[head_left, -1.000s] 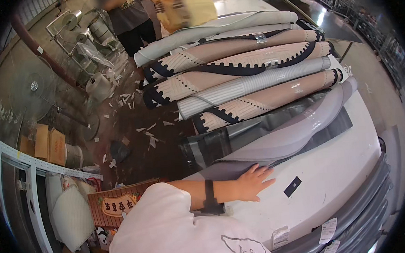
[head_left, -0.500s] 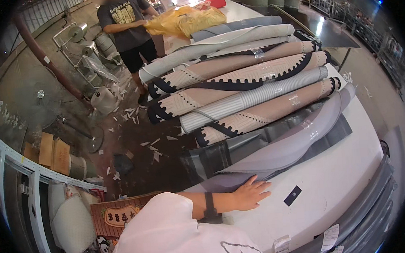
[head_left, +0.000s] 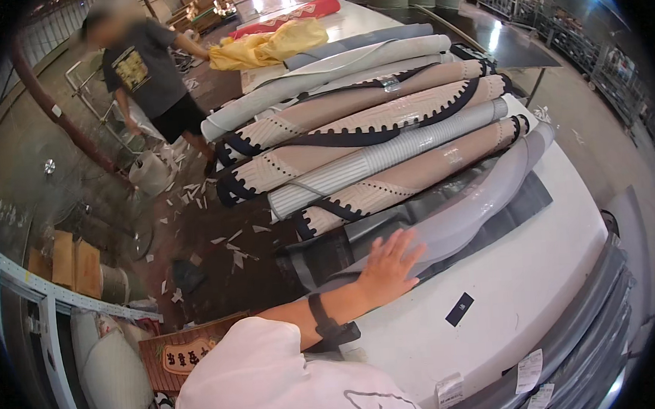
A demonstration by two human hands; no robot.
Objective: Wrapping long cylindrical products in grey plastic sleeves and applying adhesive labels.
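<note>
My left hand (head_left: 391, 269), with a dark band on its wrist, reaches out palm down with fingers spread. It lies over the near end of a rolled purple-grey mat (head_left: 467, 222), seemingly touching it, and grips nothing. Clear wrap shines on that roll, which rests partly on a dark grey plastic sheet (head_left: 533, 198) on the white table (head_left: 512, 283). Beyond it lies a beige roll with a black scalloped edge (head_left: 423, 170). A small dark blue card (head_left: 460, 309) sits on the table to the right of my hand. My right hand is out of view.
Several more rolls, including a striped grey one (head_left: 392, 159), lie across the table. Grey plastic-wrapped packages (head_left: 576, 339) line its right side. At the far left stands another person (head_left: 147, 73), one hand at a yellow plastic bag (head_left: 273, 46). Scraps litter the floor.
My left hand has moved up and leftward from the bare table onto the purple-grey roll. The view has shifted slightly. The other person stands more upright, one arm lowered from the yellow bag.
</note>
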